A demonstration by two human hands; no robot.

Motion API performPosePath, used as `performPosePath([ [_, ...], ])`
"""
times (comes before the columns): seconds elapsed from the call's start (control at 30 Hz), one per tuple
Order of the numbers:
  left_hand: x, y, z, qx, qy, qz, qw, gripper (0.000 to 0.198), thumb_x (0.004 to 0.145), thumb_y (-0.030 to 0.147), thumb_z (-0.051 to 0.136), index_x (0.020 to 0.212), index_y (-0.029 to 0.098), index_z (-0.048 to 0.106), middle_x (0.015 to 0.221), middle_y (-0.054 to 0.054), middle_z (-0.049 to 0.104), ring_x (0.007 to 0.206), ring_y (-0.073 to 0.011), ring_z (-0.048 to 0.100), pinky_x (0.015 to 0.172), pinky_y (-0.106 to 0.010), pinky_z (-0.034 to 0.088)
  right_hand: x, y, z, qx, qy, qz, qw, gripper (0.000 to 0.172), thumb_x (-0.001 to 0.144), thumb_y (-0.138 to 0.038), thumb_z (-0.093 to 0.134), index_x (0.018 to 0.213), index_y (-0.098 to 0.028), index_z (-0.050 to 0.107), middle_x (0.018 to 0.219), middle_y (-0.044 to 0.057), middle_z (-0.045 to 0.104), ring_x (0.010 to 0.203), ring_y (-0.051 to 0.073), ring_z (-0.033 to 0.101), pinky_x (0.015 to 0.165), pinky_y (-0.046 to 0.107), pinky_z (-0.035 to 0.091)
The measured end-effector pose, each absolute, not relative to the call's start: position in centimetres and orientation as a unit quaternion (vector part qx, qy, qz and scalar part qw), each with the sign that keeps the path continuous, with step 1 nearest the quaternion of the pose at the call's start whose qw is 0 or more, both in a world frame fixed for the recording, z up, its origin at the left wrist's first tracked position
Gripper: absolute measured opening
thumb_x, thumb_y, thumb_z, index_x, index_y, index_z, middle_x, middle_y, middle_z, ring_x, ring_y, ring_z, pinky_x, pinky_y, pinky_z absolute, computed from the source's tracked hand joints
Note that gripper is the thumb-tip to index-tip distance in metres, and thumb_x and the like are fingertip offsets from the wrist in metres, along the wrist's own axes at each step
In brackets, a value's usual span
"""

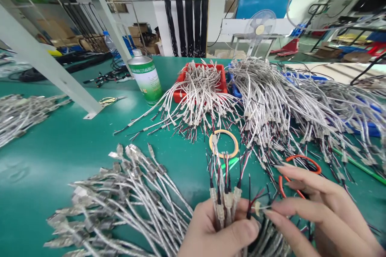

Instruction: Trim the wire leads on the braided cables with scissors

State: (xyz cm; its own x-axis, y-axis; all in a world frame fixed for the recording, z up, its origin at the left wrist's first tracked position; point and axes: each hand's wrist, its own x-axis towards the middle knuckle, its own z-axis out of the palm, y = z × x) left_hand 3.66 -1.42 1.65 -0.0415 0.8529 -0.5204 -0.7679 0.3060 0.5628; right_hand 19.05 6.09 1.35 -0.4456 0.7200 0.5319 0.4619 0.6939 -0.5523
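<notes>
My left hand (215,231) is at the bottom middle, closed round a small bundle of clear-sheathed cables (224,192) whose red and black wire ends stand upright. My right hand (316,209) is beside it at the bottom right, its long-nailed fingers stretched toward the bundle, with thumb and forefinger pinching one cable end (257,207). A pile of finished silver cables (126,200) lies just left of my left hand.
On the green table (60,148): a red bin (183,78) and blue bins (364,128) overflowing with cables, a green can (146,78), a tape ring (223,143), orange scissors (298,168), another cable pile (21,114) at far left, a slanted white post (48,68).
</notes>
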Motion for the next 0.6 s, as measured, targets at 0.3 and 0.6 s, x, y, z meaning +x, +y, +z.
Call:
performPosePath([
  [0.3, 3.19, -1.56, 1.44, 0.077, 0.416, 0.569, 0.705, 0.040, 0.052, 0.038, 0.096, 0.076, 0.014, 0.075, 0.062, 0.003, 0.061, 0.054, -0.0044, 0.046, 0.057, -0.020, 0.032, 19.19, 5.76, 2.09, -0.272, -0.889, 0.082, 0.358, 0.033, 0.091, -0.001, 0.054, 0.106, -0.030, 0.062, 0.132, 0.007, 0.048, 0.127, 0.035, 0.044, 0.100, 0.053, 0.036],
  [0.6, 3.22, -1.59, 0.86, 0.111, 0.423, 0.578, 0.689, 0.044, 0.050, 0.029, 0.097, 0.078, 0.015, 0.067, 0.064, 0.002, 0.065, 0.064, -0.0115, 0.062, 0.063, -0.023, 0.043, 18.83, 6.30, 1.56, -0.260, -0.909, 0.102, 0.311, 0.023, 0.094, -0.005, 0.043, 0.094, -0.026, 0.052, 0.123, 0.011, 0.046, 0.129, 0.034, 0.043, 0.092, 0.048, 0.046],
])
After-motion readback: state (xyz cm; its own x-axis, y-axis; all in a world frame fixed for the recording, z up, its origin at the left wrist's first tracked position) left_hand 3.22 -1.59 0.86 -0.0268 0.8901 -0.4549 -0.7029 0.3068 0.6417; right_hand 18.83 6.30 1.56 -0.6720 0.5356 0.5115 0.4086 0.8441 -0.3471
